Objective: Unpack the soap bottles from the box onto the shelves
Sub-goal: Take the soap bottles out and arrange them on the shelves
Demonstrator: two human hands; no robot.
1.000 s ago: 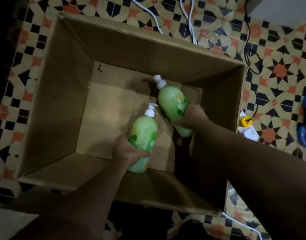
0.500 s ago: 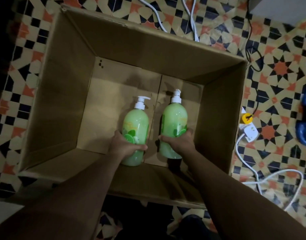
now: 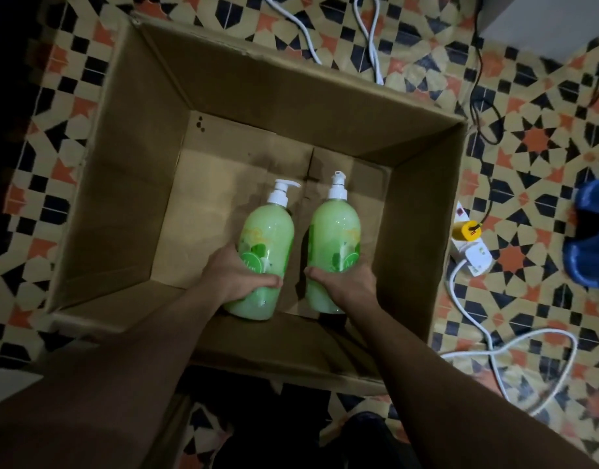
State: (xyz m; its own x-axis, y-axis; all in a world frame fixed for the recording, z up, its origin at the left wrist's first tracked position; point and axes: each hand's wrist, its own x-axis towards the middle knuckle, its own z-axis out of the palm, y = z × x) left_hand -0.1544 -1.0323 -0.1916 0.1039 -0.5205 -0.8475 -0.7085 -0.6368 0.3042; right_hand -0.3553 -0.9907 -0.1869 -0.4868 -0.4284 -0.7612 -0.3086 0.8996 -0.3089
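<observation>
Down inside the open cardboard box (image 3: 129,184), on a patterned tile floor (image 3: 528,137), 2 green soap bottles w/ white pump tops sit side by side, a narrow gap btwn them. Left hand (image 3: 235,277) grips the left bottle (image 3: 269,238) round its lower half, thumb curled across the front, fingers wrapped behind. Right hand (image 3: 347,282) grips the right bottle (image 3: 335,238) the same way, thumb across the front near the label. Both pumps point away from the person; left nozzle sticks out to the right. Can't tell if the bottles touch the box bottom or hang just above it. Outside the box, right side: white power strip (image 3: 472,253) w/ a yellow plug (image 3: 464,230), white cable (image 3: 515,346) looping over the tiles, sth blue (image 3: 592,238) at the edge. More white cable (image 3: 372,45) beyond the far wall.
</observation>
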